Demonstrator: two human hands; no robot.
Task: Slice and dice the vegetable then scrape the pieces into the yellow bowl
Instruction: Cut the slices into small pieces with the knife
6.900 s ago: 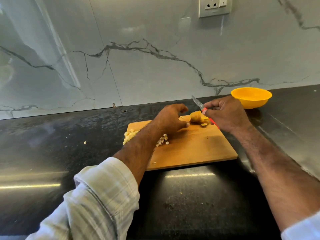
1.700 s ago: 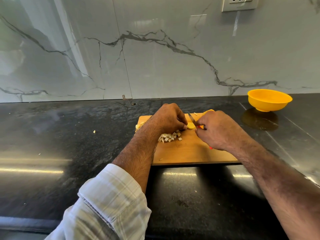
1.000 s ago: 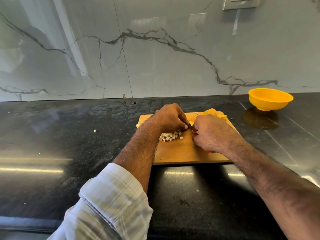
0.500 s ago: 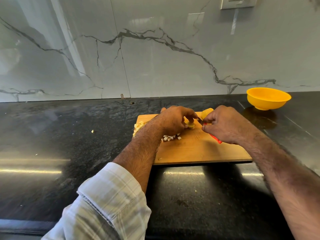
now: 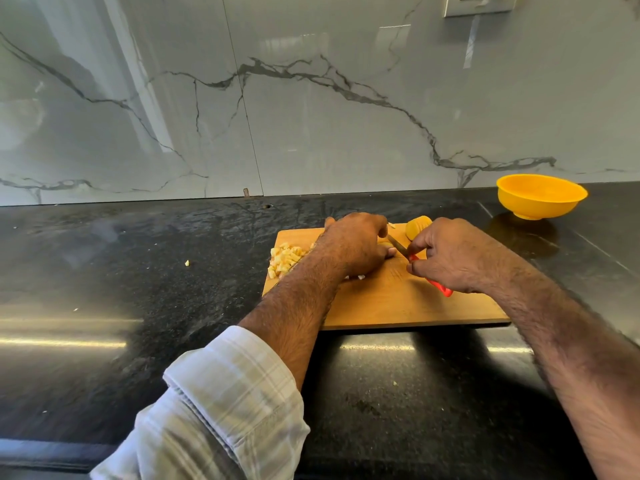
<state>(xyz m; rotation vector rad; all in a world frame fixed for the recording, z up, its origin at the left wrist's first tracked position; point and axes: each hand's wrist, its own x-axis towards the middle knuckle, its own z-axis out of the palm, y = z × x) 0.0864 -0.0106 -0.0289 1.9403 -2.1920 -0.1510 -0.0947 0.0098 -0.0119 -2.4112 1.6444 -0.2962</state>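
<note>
Gripping the red handle of a small knife (image 5: 414, 259), the right hand (image 5: 453, 255) held the blade angled toward the far edge of the wooden cutting board (image 5: 398, 299). The left hand (image 5: 355, 244) was curled, fingertips pressing a vegetable piece (image 5: 385, 243) just beside the blade; that piece was largely hidden beneath the fingers. A remaining vegetable chunk (image 5: 418, 227) sat at the board's far edge, behind the right hand. Diced pieces (image 5: 284, 258) lay heaped at the board's far-left corner. The yellow bowl (image 5: 541, 196) stood on the black countertop (image 5: 138, 289), well apart from the board, toward the counter's far-right edge.
</note>
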